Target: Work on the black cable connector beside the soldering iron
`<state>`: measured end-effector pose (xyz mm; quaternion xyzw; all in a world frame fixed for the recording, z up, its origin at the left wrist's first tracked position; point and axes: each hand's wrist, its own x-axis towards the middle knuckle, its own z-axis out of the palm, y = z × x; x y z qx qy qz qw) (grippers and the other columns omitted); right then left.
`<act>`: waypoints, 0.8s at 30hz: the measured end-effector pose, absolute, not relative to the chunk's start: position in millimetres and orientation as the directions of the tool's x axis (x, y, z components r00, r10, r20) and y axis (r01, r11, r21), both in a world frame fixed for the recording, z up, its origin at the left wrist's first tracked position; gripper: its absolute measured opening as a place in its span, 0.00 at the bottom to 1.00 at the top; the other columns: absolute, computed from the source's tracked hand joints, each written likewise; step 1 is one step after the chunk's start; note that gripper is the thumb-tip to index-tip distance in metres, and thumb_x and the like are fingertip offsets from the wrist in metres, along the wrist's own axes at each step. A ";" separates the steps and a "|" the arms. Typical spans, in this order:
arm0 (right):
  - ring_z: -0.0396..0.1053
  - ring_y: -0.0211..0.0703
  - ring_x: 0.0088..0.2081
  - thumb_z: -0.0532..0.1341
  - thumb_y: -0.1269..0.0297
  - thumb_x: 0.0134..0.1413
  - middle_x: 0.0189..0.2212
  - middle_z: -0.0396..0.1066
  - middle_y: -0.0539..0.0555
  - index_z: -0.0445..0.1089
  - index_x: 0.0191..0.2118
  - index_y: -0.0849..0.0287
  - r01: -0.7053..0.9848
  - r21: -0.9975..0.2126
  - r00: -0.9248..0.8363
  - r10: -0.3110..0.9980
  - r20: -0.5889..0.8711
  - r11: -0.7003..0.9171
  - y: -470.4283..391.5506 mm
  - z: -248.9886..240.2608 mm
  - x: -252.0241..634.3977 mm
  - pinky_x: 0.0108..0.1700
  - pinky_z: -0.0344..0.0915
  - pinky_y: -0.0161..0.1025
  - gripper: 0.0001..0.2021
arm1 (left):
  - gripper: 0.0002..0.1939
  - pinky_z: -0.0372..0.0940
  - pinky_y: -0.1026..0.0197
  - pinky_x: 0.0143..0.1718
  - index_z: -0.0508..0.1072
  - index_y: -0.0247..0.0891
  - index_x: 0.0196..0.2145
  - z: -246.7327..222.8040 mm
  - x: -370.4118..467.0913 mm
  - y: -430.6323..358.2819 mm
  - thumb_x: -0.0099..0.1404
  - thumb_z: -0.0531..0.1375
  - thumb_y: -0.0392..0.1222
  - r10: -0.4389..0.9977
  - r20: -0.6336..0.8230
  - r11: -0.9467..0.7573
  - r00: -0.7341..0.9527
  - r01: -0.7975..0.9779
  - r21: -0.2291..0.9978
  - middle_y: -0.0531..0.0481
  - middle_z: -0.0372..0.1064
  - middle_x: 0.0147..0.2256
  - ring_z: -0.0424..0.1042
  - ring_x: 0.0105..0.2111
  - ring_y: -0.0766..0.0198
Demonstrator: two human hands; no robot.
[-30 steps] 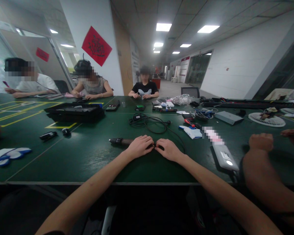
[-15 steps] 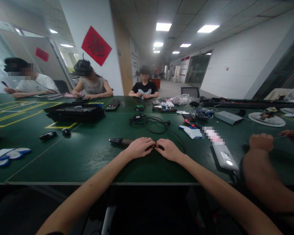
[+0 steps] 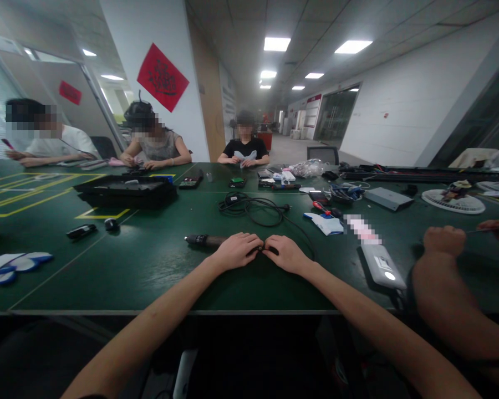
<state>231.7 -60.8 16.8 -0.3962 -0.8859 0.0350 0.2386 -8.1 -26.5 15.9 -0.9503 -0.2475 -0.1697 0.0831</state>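
A dark electric screwdriver (image 3: 210, 240) lies on the green table, its tip toward the left. My left hand (image 3: 239, 248) is closed over its rear end, which the fingers mostly cover. Close by on the right, my right hand (image 3: 289, 254) pinches a small black cable connector (image 3: 271, 251). The fingertips of both hands nearly meet where tool and connector come together; whether the two are joined cannot be seen. A black cable (image 3: 270, 221) lies loosely coiled beyond my hands, and one strand runs down toward my right hand.
On the right are a grey power strip (image 3: 382, 267), a blue-and-white packet (image 3: 326, 223) and a co-worker's arm (image 3: 441, 277). A black tray (image 3: 125, 191) and blue-handled scissors (image 3: 14, 269) are on the left. Parts clutter the far side, where several people sit.
Both hands keep the same hold and place. The view has shifted very slightly; the co-worker's hand at the far right has moved a little.
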 end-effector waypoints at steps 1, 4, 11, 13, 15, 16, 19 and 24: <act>0.71 0.45 0.42 0.64 0.65 0.67 0.42 0.73 0.55 0.73 0.40 0.58 0.686 -0.249 -0.571 0.718 0.398 0.684 -60.6 16.3 231.5 0.47 0.65 0.42 0.04 | 0.09 0.65 0.55 0.46 0.68 0.43 0.50 16.0 -8.1 -26.8 0.73 0.56 0.42 0.442 0.359 -0.864 0.822 0.498 -0.078 0.47 0.71 0.46 0.73 0.45 0.58; 0.71 0.44 0.42 0.64 0.65 0.67 0.42 0.73 0.55 0.73 0.40 0.58 0.685 -0.247 -0.571 0.715 0.402 0.686 -60.1 15.3 231.4 0.47 0.65 0.42 0.04 | 0.07 0.65 0.56 0.46 0.68 0.42 0.48 16.2 -7.6 -27.2 0.74 0.56 0.43 0.465 0.369 -0.853 0.805 0.518 -0.055 0.48 0.71 0.45 0.73 0.44 0.58; 0.71 0.44 0.41 0.64 0.64 0.67 0.41 0.73 0.55 0.73 0.39 0.58 0.685 -0.247 -0.570 0.715 0.404 0.685 -59.8 15.6 231.5 0.46 0.65 0.41 0.04 | 0.08 0.66 0.55 0.48 0.69 0.43 0.49 16.9 -6.8 -27.3 0.73 0.56 0.42 0.450 0.367 -0.862 0.814 0.503 -0.059 0.47 0.71 0.46 0.73 0.45 0.58; 0.71 0.44 0.41 0.63 0.64 0.67 0.41 0.73 0.55 0.73 0.39 0.58 0.686 -0.248 -0.571 0.717 0.399 0.684 -60.0 16.0 231.6 0.46 0.65 0.41 0.05 | 0.08 0.66 0.55 0.48 0.69 0.42 0.47 16.4 -6.8 -26.7 0.73 0.56 0.44 0.462 0.375 -0.856 0.804 0.515 -0.048 0.48 0.71 0.45 0.73 0.45 0.58; 0.70 0.44 0.40 0.63 0.64 0.67 0.41 0.73 0.55 0.73 0.39 0.58 0.685 -0.248 -0.574 0.717 0.396 0.685 -60.2 16.4 231.6 0.46 0.65 0.41 0.05 | 0.09 0.66 0.55 0.47 0.68 0.42 0.48 16.0 -6.9 -26.4 0.73 0.57 0.45 0.471 0.382 -0.852 0.795 0.522 -0.035 0.48 0.71 0.44 0.73 0.45 0.57; 0.70 0.44 0.40 0.63 0.64 0.67 0.41 0.73 0.55 0.73 0.39 0.58 0.684 -0.247 -0.576 0.716 0.395 0.687 -60.4 16.6 231.7 0.46 0.65 0.41 0.05 | 0.09 0.66 0.55 0.47 0.68 0.43 0.49 16.0 -7.0 -26.4 0.73 0.57 0.45 0.468 0.382 -0.854 0.797 0.519 -0.035 0.48 0.71 0.45 0.73 0.45 0.57; 0.70 0.44 0.40 0.63 0.64 0.67 0.41 0.73 0.55 0.72 0.39 0.58 0.681 -0.250 -0.576 0.714 0.398 0.688 -60.8 17.2 231.8 0.46 0.65 0.41 0.05 | 0.09 0.65 0.54 0.48 0.68 0.43 0.49 16.1 -7.3 -26.7 0.72 0.57 0.43 0.448 0.371 -0.863 0.813 0.501 -0.057 0.48 0.71 0.47 0.72 0.46 0.57; 0.71 0.44 0.41 0.63 0.64 0.67 0.41 0.73 0.55 0.72 0.40 0.58 0.684 -0.250 -0.577 0.717 0.391 0.686 -61.0 18.0 232.0 0.46 0.65 0.41 0.04 | 0.08 0.66 0.55 0.48 0.68 0.42 0.48 17.8 -7.1 -28.1 0.73 0.57 0.45 0.470 0.382 -0.854 0.796 0.520 -0.033 0.48 0.71 0.45 0.73 0.45 0.58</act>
